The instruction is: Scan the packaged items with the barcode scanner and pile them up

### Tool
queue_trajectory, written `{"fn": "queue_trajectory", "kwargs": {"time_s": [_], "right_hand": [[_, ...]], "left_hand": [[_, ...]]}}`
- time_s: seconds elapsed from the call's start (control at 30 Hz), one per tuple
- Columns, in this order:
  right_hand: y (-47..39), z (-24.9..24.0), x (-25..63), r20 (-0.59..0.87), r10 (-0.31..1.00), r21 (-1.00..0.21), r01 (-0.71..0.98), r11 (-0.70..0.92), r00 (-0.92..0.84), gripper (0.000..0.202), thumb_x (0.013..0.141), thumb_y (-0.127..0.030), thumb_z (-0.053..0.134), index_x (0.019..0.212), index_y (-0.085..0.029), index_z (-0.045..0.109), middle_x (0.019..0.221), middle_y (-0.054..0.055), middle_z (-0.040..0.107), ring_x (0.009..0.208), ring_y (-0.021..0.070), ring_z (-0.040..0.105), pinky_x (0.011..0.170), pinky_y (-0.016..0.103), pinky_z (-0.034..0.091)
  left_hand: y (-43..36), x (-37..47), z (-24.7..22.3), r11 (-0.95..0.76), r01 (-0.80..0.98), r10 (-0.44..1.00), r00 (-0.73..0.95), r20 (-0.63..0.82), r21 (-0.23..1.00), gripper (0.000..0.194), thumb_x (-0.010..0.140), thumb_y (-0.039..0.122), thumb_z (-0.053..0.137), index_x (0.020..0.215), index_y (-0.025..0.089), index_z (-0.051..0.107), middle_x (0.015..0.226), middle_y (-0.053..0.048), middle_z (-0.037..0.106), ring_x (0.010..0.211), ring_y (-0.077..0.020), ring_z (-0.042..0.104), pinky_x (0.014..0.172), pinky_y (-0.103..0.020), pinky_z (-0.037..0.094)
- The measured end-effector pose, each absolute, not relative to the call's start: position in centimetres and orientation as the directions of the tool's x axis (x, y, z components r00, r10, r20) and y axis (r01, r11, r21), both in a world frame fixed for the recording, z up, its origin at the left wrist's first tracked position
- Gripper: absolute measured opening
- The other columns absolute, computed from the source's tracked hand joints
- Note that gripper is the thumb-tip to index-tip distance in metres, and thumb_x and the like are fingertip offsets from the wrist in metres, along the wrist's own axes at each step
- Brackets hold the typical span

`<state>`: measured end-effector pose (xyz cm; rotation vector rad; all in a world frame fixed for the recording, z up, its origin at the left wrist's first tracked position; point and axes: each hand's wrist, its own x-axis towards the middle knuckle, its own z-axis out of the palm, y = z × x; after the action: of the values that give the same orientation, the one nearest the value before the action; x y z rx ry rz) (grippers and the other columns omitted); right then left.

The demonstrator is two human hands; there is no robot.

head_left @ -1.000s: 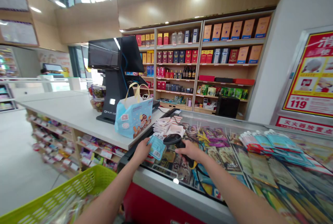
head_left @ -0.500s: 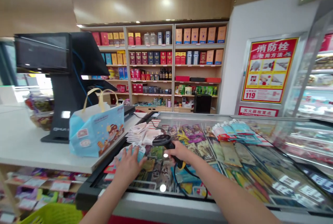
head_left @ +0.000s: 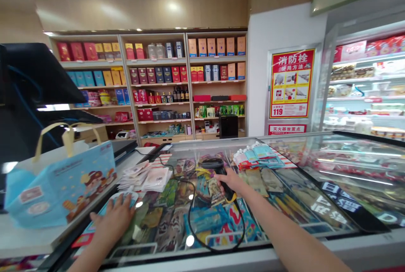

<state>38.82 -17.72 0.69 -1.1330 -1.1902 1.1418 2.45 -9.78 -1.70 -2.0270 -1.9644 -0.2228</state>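
Shop interior: we are facing a glass-topped display freezer with a pale grey frame (head_left: 190, 265), colourful packaged goods showing through its panes. Item one, black plastic handheld scanner with yellow trim (head_left: 215, 164): being held above the glass, near the middle. Our right hand (head_left: 232, 181) is gripping its handle, fingers wrapped and clamped on it. A thin black cable (head_left: 189, 217) is looping beneath. Item two, light blue and white flat packet (head_left: 134, 197): lying at the freezer's left end, partly hidden under our left hand (head_left: 116, 215), which is resting palm down, fingers spread apart. Just beyond, we are counting in a loose heap of small white packets (head_left: 144, 177); right of the scanner, a pile of blue, white and red pouches (head_left: 259, 156). Farther out, a light blue printed bag with pale yellow handles (head_left: 69, 183) is standing at left; wooden shelving with boxes and bottles (head_left: 217, 58) is lining the wall, a red and yellow framed sign (head_left: 292, 84) hanging beside it.
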Motion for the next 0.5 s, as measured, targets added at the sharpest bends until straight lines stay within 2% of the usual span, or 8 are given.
{"fn": "queue_trajectory", "kwargs": {"time_s": [0.1,0.2,0.3,0.4,0.5], "right_hand": [[-18.1,0.9,41.2,0.076,0.993,-0.994,-0.066,0.082,0.086,0.033,0.061,-0.039,0.071,0.071,-0.019,0.047,0.048,-0.008,0.051,0.035,0.0080,0.046,0.035,0.022,0.043],[-18.0,1.5,43.4,0.107,0.985,-0.990,-0.075,0.117,0.135,0.034,0.060,-0.039,0.073,0.072,-0.019,0.048,0.049,-0.007,0.051,0.036,0.0083,0.046,0.035,0.022,0.042],[-17.8,2.1,45.3,0.196,0.958,-0.971,-0.093,0.219,0.208,0.035,0.060,-0.041,0.073,0.073,-0.018,0.049,0.049,-0.007,0.052,0.036,0.0084,0.047,0.036,0.023,0.043],[-17.8,2.2,47.0,0.251,0.923,-0.941,-0.150,0.303,0.291,0.036,0.061,-0.044,0.072,0.074,-0.018,0.049,0.049,-0.007,0.052,0.035,0.0083,0.046,0.036,0.023,0.044],[-18.1,2.0,48.4,0.252,0.896,-0.930,-0.164,0.329,0.365,0.038,0.060,-0.043,0.072,0.078,-0.019,0.049,0.049,-0.008,0.053,0.035,0.0086,0.046,0.036,0.023,0.045]], "left_hand": [[-9.9,4.9,-1.5,-0.106,0.990,0.873,0.136,0.468,-0.090,0.039,0.088,0.023,0.039,0.119,0.017,0.062,0.138,-0.019,0.048,0.128,-0.0375,0.043,0.100,-0.071,0.023],[-9.7,10.1,-0.7,-0.332,0.943,0.799,0.277,0.533,0.008,0.034,0.086,0.026,0.045,0.113,0.017,0.064,0.133,-0.017,0.054,0.121,-0.0322,0.052,0.103,-0.055,0.034],[-9.3,18.0,0.5,-0.581,0.784,0.755,0.418,0.505,0.219,0.028,0.082,0.022,0.052,0.105,0.017,0.065,0.118,-0.012,0.064,0.110,-0.0235,0.060,0.096,-0.034,0.043],[-8.8,27.3,1.5,-0.636,0.626,0.770,0.481,0.419,0.450,0.024,0.080,0.018,0.053,0.101,0.017,0.064,0.098,-0.009,0.070,0.095,-0.0201,0.065,0.084,-0.030,0.047],[-8.0,36.1,1.9,-0.639,0.436,0.749,0.538,0.386,0.633,0.017,0.074,0.016,0.058,0.090,0.016,0.065,0.089,-0.008,0.071,0.085,-0.0188,0.066,0.077,-0.027,0.048]]}}
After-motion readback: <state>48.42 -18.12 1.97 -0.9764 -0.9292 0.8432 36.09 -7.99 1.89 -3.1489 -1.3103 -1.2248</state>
